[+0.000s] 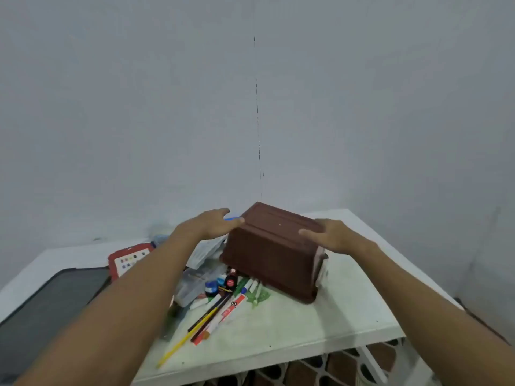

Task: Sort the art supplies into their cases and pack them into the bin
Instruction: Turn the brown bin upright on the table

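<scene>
A brown plastic bin (267, 254) is upside down and tilted on the white table (320, 321), its bottom facing up. My left hand (211, 222) touches its far left corner with fingers extended. My right hand (331, 235) rests on the right side of its upturned base, thumb on top. From under the bin's near left edge spill art supplies: markers (231, 307), a yellow pencil (186, 339), dark pencils, small paint pots (211, 288) and a green plastic piece (257, 298). A clear plastic case (192, 288) lies to their left.
A red-edged case with colour swatches (126, 260) and a dark tablet-like slab (50, 305) sit at the table's left. White packets (206, 250) lie behind the supplies. Grey walls meet in a corner behind the table. A lattice panel (320, 369) shows below the table's front edge.
</scene>
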Demonstrator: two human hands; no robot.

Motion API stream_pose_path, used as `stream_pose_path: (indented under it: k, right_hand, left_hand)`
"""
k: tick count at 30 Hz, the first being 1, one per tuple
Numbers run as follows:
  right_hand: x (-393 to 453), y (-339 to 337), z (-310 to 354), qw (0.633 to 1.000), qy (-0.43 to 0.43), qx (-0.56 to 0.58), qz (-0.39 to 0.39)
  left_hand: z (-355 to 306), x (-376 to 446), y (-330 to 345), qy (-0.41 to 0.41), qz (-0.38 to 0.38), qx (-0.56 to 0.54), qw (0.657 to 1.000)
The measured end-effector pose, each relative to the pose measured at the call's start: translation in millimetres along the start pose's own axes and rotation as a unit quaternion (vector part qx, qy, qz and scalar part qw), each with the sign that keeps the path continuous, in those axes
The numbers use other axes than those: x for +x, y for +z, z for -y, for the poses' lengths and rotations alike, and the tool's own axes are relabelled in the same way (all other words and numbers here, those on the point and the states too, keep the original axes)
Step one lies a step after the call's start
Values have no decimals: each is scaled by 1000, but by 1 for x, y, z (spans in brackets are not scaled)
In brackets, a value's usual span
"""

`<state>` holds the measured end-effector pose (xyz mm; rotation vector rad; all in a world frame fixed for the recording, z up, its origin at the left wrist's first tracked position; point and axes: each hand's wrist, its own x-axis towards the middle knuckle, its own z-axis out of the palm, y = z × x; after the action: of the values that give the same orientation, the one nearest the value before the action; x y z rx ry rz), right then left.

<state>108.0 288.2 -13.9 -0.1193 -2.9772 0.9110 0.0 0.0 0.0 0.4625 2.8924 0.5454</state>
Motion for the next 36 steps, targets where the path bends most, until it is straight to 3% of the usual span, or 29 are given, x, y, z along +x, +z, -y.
stream_pose_path:
  k: [10,18,24,28,33,36]
  right_hand:
    - [61,2,-87,984,-15,153,84]
    - [101,0,-98,968,32,211,134]
    - [108,18,-95,949,97,281,106]
    - [107,28,-90,942,110,314,45]
    - [103,-1,-84,950,34,309,-35]
    - [104,-39,-80,948,-42,300,-94]
  left_hand:
    - [-43,55,51,-130,-76,-147,977]
    - [-54,90,39,-136,-94,-133,977]
    - [-58,124,38,-131,-17,-112,985]
    - [-63,127,44,-108,10,-123,986]
    - [-84,113,33,-43,-73,-162,983]
    - [-105,103,18,-4,-153,-227,962]
